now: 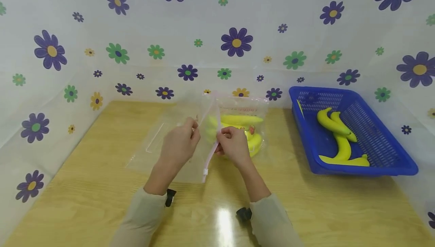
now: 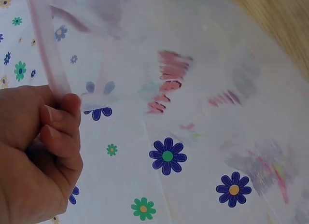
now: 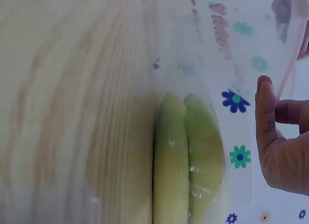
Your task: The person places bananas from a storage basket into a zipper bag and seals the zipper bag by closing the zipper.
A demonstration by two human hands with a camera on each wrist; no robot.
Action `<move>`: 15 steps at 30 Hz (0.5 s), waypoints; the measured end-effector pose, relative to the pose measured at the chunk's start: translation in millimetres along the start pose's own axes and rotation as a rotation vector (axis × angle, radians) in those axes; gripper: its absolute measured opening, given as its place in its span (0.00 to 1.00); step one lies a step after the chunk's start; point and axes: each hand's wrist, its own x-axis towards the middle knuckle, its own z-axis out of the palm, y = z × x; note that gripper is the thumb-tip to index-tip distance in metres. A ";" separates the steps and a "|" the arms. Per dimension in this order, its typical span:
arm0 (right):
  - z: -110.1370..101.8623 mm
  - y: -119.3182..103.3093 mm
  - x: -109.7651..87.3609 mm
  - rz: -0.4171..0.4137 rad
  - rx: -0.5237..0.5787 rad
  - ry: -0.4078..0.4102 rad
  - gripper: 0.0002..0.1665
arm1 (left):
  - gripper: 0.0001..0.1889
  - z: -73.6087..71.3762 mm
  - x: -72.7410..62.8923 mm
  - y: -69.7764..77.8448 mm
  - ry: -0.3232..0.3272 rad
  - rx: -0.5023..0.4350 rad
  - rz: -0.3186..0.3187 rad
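A clear zip bag (image 1: pixel 192 167) with a pink zip strip (image 1: pixel 211 154) is held up over the table's middle. A white slider (image 1: pixel 205 172) sits at the strip's near end. My left hand (image 1: pixel 179 143) pinches one side of the bag's mouth; in the left wrist view its curled fingers (image 2: pixel 60 137) hold the pink edge. My right hand (image 1: pixel 235 145) pinches the strip on the other side. Several yellow bananas (image 1: pixel 242 119) show through clear plastic right of the strip, with a small red item (image 1: pixel 252 129) among them. The right wrist view shows two bananas (image 3: pixel 171 156) close up under the plastic.
A blue plastic basket (image 1: pixel 370 170) stands at the right with several bananas (image 1: pixel 343 148) in it. Clear plastic (image 1: pixel 153 156) spreads over the wooden table (image 1: pixel 85 186) at the left. A flower-printed white sheet (image 1: pixel 204 24) hangs behind and at both sides.
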 end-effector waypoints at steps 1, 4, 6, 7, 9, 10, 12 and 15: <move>-3.1 0.6 0.9 0.003 0.007 0.014 0.13 | 0.02 -0.5 0.1 -1.1 0.024 -0.010 0.003; -16.3 2.8 1.3 0.020 0.013 0.045 0.14 | 0.02 -1.0 -0.3 -2.3 0.136 -0.048 0.062; -26.1 6.1 -0.8 0.020 0.025 0.062 0.14 | 0.03 3.3 -2.0 -2.5 0.276 -0.053 0.179; -30.3 7.0 -1.8 0.016 0.033 0.066 0.13 | 0.03 5.6 -2.4 -2.1 0.351 -0.049 0.242; -36.1 11.1 -1.9 0.001 0.063 0.060 0.13 | 0.03 10.8 -2.2 0.0 0.529 -0.012 0.362; -37.3 12.4 -2.0 -0.006 0.081 0.052 0.14 | 0.04 13.9 -1.6 0.9 0.612 0.019 0.407; -35.4 15.1 -1.2 -0.025 0.116 0.041 0.14 | 0.07 18.6 0.9 4.5 0.684 0.083 0.467; -30.5 14.9 0.6 -0.038 0.135 0.033 0.14 | 0.11 25.1 6.0 11.5 0.665 0.187 0.538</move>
